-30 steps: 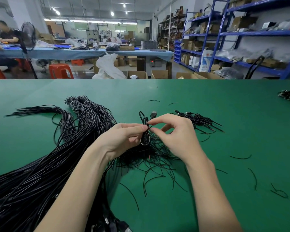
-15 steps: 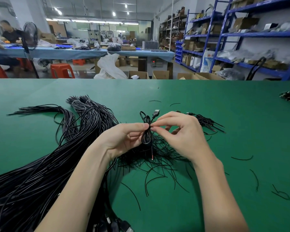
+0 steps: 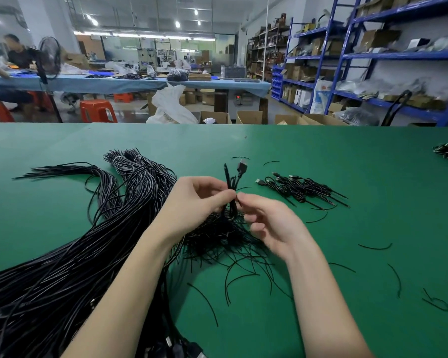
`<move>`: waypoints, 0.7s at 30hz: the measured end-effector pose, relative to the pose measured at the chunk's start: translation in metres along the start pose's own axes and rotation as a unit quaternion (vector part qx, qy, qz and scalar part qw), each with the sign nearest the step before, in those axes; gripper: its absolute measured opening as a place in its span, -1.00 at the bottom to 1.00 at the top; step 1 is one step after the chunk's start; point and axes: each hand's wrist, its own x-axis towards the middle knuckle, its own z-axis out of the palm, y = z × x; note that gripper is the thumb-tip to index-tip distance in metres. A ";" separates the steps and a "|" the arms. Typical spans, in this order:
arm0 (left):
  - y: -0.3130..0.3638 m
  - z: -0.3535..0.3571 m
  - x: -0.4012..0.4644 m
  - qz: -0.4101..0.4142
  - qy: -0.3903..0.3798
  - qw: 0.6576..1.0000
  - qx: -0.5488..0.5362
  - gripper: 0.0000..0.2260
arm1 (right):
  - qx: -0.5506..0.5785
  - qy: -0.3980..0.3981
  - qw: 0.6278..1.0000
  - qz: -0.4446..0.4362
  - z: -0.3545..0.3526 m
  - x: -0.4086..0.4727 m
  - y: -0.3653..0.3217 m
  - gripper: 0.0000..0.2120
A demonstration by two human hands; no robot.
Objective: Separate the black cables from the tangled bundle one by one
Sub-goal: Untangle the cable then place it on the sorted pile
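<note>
Nearest, at seven o'clock, one thick tangled bundle (image 3: pixel 70 257) of black cables sprawls across the green table (image 3: pixel 347 182), too many to count. Just beyond, two hands meet: the left hand (image 3: pixel 192 202) pinches one folded cable (image 3: pixel 230 188) upright, its plug (image 3: pixel 241 167) on top, while the right hand (image 3: pixel 272 223) pinches it with curled fingertips. Farther, at two o'clock, one small pile of separated cables (image 3: pixel 303 189) lies apart.
</note>
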 end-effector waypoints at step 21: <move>0.001 -0.013 -0.001 -0.239 -0.118 0.911 -0.315 -0.80 | -0.349 0.049 0.830 -0.432 0.001 -0.008 -0.009 -0.96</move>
